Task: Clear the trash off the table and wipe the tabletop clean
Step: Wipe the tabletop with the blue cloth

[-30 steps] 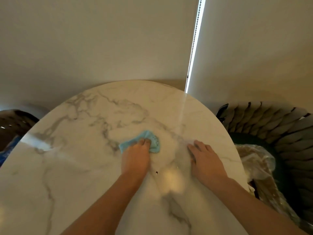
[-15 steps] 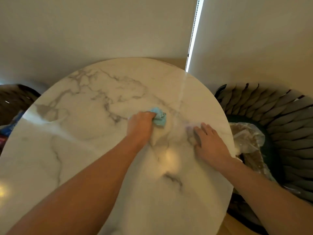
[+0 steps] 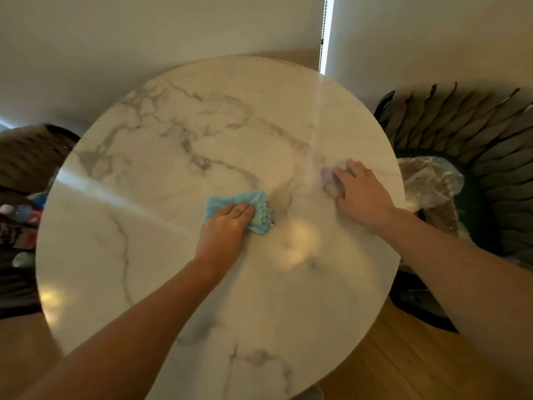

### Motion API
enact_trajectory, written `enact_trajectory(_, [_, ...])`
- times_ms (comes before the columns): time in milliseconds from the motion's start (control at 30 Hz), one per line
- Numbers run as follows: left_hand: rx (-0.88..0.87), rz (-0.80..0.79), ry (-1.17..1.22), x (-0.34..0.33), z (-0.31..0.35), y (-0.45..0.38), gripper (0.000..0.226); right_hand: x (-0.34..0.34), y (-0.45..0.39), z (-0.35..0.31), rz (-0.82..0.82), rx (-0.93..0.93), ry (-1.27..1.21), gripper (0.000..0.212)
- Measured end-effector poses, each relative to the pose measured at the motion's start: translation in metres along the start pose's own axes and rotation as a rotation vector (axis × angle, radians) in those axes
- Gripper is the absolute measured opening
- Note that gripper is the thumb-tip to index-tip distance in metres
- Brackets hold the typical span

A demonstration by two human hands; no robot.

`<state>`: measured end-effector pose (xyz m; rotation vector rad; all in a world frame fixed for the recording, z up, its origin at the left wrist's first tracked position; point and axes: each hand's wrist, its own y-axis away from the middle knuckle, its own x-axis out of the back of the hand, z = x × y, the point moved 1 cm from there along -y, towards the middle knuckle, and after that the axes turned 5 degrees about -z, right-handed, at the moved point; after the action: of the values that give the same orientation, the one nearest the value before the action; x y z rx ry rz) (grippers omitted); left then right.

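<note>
So the blue cloth point(image 3: 239, 210) is sitting about mid-worktop, a bit right of center, bunched up and ruffled along its right edge. The left hand point(image 3: 227, 226) lies flat on top of it, fingers straight, pressing down rather than clutching, so that grip is open. My guess is it's soft and light, microfiber-ish, and will slide easily on this glossy surface. You don't really need to pinch it; palm pressure in the middle should keep it from rolling up, though that loose ruffled edge could fold under on a push.

There's a tiny dark speck point(image 3: 272, 224) right at the cloth's lower right corner, probably a crumb it's chasing.

Further right, the right hand point(image 3: 363, 194) rests on the marble worktop point(image 3: 161, 255) with its fingers over a small pale crumpled wad point(image 3: 328, 180), maybe tissue or plastic; hard to say. The fingers look loosely curved over it, but whether they're actually gripping it I can't tell. It looks feather-light and crushable, so just scoop it in the fingers.

Past the worktop's right edge there's a bin lined with a clear plastic bag point(image 3: 429, 183), and behind it a dark chair point(image 3: 476, 134). At far left, some colorful clutter point(image 3: 23, 217) sits off the table, too blurry to name.
</note>
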<state>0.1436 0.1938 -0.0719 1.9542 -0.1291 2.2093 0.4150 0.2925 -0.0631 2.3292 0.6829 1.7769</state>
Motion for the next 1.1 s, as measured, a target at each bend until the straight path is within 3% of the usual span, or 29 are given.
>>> enact_trajectory(167, [-0.095,-0.108,0.032,0.011,0.043,0.044,0.046,0.003,0.004,-0.005,-0.023,-0.012,-0.035,0.058])
enact_trajectory(267, [0.073,-0.173,0.174,0.041,0.033,0.036,0.037,0.002,0.017,-0.009,0.014,-0.025,-0.053,0.057])
enact_trajectory(400, [0.300,-0.002,0.181,0.061,0.011,-0.010,0.038,-0.002,0.038,-0.015,0.049,-0.028,-0.052,0.061])
enact_trajectory(533, [0.355,-0.157,0.031,0.040,0.024,-0.016,0.035,-0.015,0.058,-0.019,0.023,-0.013,-0.018,0.066])
enact_trajectory(633, [0.203,-0.075,-0.005,0.023,0.060,0.008,0.029,-0.027,0.067,-0.022,-0.017,-0.029,0.018,0.064])
enact_trajectory(833, [-0.234,-0.197,0.017,0.008,0.085,0.056,0.030,-0.030,0.071,-0.026,-0.037,-0.047,0.017,0.064])
enact_trajectory(933, [-0.190,-0.282,0.089,0.024,0.070,0.075,0.035,-0.027,0.074,-0.027,-0.027,-0.040,0.023,0.064])
enact_trajectory(1100, [0.028,-0.129,0.203,0.056,0.064,0.002,0.034,-0.027,0.071,-0.024,-0.027,-0.026,0.029,0.065])
